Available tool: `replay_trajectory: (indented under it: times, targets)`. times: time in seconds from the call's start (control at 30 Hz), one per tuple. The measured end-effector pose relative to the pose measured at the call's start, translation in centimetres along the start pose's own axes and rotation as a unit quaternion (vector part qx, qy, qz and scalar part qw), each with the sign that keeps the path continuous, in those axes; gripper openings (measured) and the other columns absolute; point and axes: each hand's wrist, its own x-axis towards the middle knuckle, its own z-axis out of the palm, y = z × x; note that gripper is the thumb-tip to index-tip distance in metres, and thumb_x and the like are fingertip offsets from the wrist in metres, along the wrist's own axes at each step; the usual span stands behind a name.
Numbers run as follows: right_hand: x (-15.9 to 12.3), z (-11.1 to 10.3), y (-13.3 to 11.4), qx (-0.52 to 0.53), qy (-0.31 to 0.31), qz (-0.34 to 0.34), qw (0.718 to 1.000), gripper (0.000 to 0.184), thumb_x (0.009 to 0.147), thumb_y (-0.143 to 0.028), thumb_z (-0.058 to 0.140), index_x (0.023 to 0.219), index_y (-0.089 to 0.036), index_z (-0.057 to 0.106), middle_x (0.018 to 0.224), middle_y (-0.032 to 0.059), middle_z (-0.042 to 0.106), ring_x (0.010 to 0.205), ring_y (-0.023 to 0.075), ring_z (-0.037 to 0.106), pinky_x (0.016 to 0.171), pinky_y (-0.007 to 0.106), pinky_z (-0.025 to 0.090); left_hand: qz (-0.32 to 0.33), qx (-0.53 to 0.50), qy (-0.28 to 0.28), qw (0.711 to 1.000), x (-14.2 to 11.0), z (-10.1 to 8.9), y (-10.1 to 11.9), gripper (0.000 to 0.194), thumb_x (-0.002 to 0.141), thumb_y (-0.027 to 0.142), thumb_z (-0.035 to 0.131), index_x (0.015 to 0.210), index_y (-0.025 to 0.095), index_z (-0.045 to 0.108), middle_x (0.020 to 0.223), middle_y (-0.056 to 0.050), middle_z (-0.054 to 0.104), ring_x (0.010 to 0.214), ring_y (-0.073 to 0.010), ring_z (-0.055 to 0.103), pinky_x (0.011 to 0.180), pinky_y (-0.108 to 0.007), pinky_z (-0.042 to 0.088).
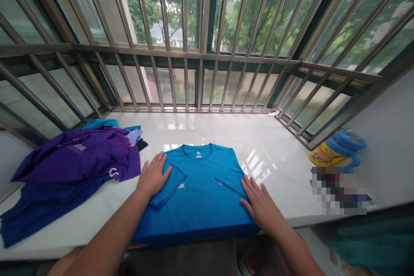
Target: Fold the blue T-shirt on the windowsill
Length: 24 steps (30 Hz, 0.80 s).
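A blue T-shirt (200, 198) lies spread on the white sill, its collar toward the window and its lower part hanging over the front edge. Both sleeves are folded inward across the front, where small white logos show. My left hand (155, 174) rests flat on the shirt's left edge near the shoulder and folded sleeve, fingers stretched out. On the opposite edge, my right hand (258, 200) presses flat with its fingers apart, beside the other sleeve. Neither hand grips the cloth.
A pile of clothes with a purple garment (80, 151) on top and a dark blue garment (48, 211) below lies at the left. A yellow and blue jug (338, 148) stands at the right, near a blurred patch. Metal bars (200, 57) guard the windows behind the white sill (284, 151).
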Motion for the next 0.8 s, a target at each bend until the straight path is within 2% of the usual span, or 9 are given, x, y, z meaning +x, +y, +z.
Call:
replay_trajectory:
  times: [0.1,0.2,0.3,0.4,0.5,0.6,0.7,0.8]
  targets:
    - [0.3,-0.4,-0.9,-0.019,0.039,0.020,0.999,0.078,0.111,-0.066,0.035,0.177,-0.024,0.024,0.180,0.0129,0.025,0.166,0.0406,0.024,0.128,0.075,0.026,-0.002,-0.002,-0.007,1.000,0.0,-0.2,0.1,0.072,0.110,0.056,0.033,0.174,0.023,0.032,0.182,-0.006,0.023,0.168,-0.0290,0.025,0.136,-0.059,0.020]
    - [1.5,-1.5,-2.7,-0.016,0.072,-0.013,0.997,0.079,0.112,-0.063,0.036,0.178,-0.025,0.017,0.182,0.0109,0.018,0.169,0.0373,0.016,0.132,0.072,0.018,0.001,-0.005,-0.007,1.000,-0.1,-0.4,0.2,0.071,0.110,0.055,0.034,0.173,0.023,0.033,0.182,-0.006,0.024,0.168,-0.0292,0.025,0.136,-0.060,0.019]
    - [2.8,-2.2,-4.8,0.012,0.029,-0.065,0.997,0.082,0.110,-0.068,0.041,0.177,-0.026,0.020,0.181,0.0097,0.020,0.169,0.0346,0.019,0.134,0.068,0.019,0.001,-0.012,0.004,1.000,-0.2,-0.1,0.2,0.070,0.109,0.055,0.036,0.173,0.025,0.035,0.182,-0.007,0.024,0.168,-0.0296,0.026,0.136,-0.059,0.019]
    - [3.9,-2.5,-5.9,0.043,-0.023,-0.077,0.996,0.078,0.108,-0.070,0.044,0.173,-0.027,0.035,0.178,0.0103,0.032,0.164,0.0359,0.032,0.132,0.069,0.024,-0.003,-0.035,0.000,0.999,0.1,0.2,0.0,0.072,0.109,0.055,0.039,0.172,0.022,0.035,0.182,-0.009,0.022,0.168,-0.0306,0.025,0.136,-0.061,0.018]
    - [6.0,-3.7,-5.2,0.064,0.002,-0.066,0.996,0.059,0.114,-0.056,0.035,0.157,-0.026,0.061,0.165,0.0111,0.055,0.153,0.0340,0.052,0.129,0.063,0.035,-0.036,-0.100,-0.018,0.994,1.4,-0.3,-0.8,0.063,0.109,0.047,0.040,0.167,0.022,0.046,0.178,-0.010,0.035,0.165,-0.0300,0.035,0.134,-0.058,0.026]
    - [9.9,-6.0,-3.3,0.069,0.037,-0.013,0.997,0.051,0.113,-0.035,0.033,0.144,-0.023,0.071,0.144,0.0124,0.073,0.133,0.0298,0.068,0.117,0.047,0.050,-0.075,-0.137,-0.017,0.988,3.6,-1.8,-2.1,0.055,0.108,0.035,0.039,0.158,0.017,0.057,0.163,-0.015,0.059,0.149,-0.0264,0.057,0.123,-0.042,0.044]
    - [14.8,-8.0,-1.4,0.052,0.022,0.070,0.996,0.048,0.109,-0.023,0.038,0.143,-0.021,0.071,0.140,0.0120,0.075,0.128,0.0269,0.070,0.110,0.038,0.052,-0.094,-0.127,-0.023,0.987,6.0,-3.3,-3.3,0.048,0.098,0.040,0.059,0.133,0.012,0.074,0.133,-0.019,0.076,0.126,-0.0307,0.072,0.106,-0.036,0.054]
    - [19.3,-8.6,-0.1,0.030,-0.003,0.106,0.994,0.042,0.103,-0.024,0.054,0.139,-0.016,0.072,0.133,0.0170,0.077,0.125,0.0297,0.071,0.105,0.037,0.052,-0.114,-0.128,-0.054,0.984,8.1,-4.1,-3.6,0.030,0.081,0.040,0.078,0.099,0.016,0.081,0.104,-0.015,0.082,0.106,-0.0342,0.077,0.090,-0.037,0.058]
